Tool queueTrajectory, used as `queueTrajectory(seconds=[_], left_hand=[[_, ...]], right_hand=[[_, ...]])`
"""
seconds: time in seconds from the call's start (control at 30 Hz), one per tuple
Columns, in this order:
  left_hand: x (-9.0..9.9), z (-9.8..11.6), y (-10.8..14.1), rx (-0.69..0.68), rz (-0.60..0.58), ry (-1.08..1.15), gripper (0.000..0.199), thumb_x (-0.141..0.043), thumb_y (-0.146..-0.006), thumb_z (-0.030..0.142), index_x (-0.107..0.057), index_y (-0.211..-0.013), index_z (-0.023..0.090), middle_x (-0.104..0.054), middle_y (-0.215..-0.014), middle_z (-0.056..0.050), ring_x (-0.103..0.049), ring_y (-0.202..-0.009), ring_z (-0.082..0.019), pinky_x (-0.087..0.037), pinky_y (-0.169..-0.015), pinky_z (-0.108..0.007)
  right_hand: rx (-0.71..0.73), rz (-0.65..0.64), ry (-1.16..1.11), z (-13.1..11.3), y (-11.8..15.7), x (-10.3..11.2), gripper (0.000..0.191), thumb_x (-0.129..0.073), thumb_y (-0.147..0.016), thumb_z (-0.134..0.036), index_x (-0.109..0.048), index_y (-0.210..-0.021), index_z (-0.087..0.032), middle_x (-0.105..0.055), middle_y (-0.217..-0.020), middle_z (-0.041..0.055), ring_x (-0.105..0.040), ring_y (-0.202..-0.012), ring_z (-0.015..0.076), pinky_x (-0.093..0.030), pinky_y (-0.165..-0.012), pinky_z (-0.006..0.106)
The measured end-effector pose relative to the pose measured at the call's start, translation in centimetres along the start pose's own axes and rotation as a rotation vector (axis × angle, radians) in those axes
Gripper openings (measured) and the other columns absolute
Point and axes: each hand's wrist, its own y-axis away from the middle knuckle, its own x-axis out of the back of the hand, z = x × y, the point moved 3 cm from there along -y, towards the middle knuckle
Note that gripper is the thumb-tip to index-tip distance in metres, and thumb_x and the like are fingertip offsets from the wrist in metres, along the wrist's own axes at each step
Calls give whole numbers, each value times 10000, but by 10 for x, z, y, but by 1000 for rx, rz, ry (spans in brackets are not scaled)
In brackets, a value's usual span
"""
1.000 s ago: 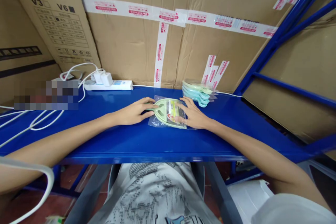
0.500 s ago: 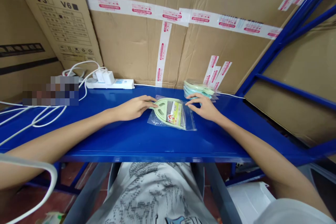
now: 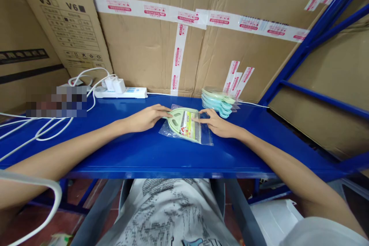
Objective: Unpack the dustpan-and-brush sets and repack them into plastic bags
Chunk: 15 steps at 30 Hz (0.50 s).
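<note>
2 hands (image 3: 145, 118) (image 3: 220, 123) on green packet (image 3: 186, 126), blue tabletop (image 3: 138, 153)

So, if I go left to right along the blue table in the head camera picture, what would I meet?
White cables → white power strip → left hand → clear-bagged pale green plastic item with a handle → right hand.

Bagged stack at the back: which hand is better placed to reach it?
Right, probably: the bagged stack sits just beyond the right hand, while the left hand is farther off, with fingers at the handle end of the green bagged item.
</note>
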Motion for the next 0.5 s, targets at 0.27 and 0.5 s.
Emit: queueTrajectory(seconds=[0.27,0.5], left_hand=[[-2,1,0,-7,9,-13,542,-433,-986,19,-718,-1405,212,-672,-1495,-122,-629,-1374,-256,-512,-1192,-495],[1,-10,1,1,-27,-99,740,-436,-845,-75,-748,-1397,308,-642,-1530,-73,-621,-1360,-262,-507,-1175,-496]], right_hand=[[17,80,-7,0,-2,6,750,-481,-885,-37,-651,-1519,-399,-525,-1438,104,-467,-1406,312,-377,-1228,651],[12,315,-6,-7,-1,31,526,-477,-806,2,-822,-1107,-257,-667,-1307,108,-588,-1255,314,-463,-1142,591]])
